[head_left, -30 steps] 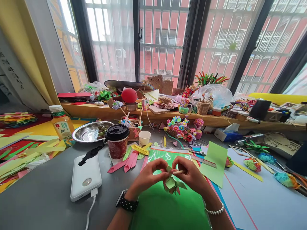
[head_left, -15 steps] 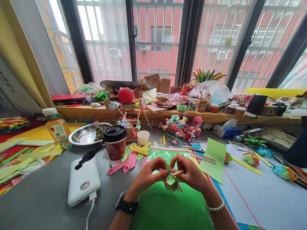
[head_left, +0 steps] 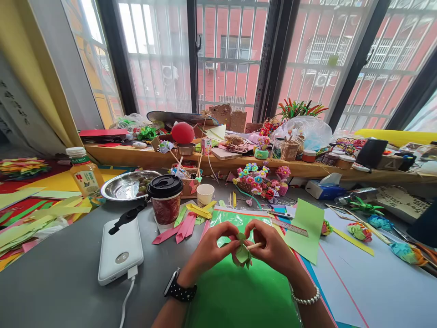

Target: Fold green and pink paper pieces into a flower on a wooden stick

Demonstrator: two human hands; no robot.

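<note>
Both my hands meet over a bright green sheet (head_left: pixel 235 296) at the table's near edge. My left hand (head_left: pixel 211 248), with a black watch on its wrist, pinches a small folded paper flower (head_left: pixel 242 253) of green and pink petals. My right hand (head_left: pixel 271 246), a bead bracelet on its wrist, is closed on a thin wooden stick (head_left: pixel 254 246) whose tip rests against the flower. The flower hangs between the fingertips, just above the green sheet.
A white power bank (head_left: pixel 120 250) with cable lies at the left, a lidded coffee cup (head_left: pixel 166 200) and a small paper cup (head_left: pixel 205 195) behind it. Pink and yellow folded strips (head_left: pixel 186 225), a light green paper (head_left: pixel 305 230), a steel dish (head_left: pixel 126 186) and a bottle (head_left: pixel 83 173) surround them. A cluttered shelf runs under the window.
The paper flower has been turned a little between my fingers and its petals sit closer together. Both hands stay in the same place; the view has shifted slightly.
</note>
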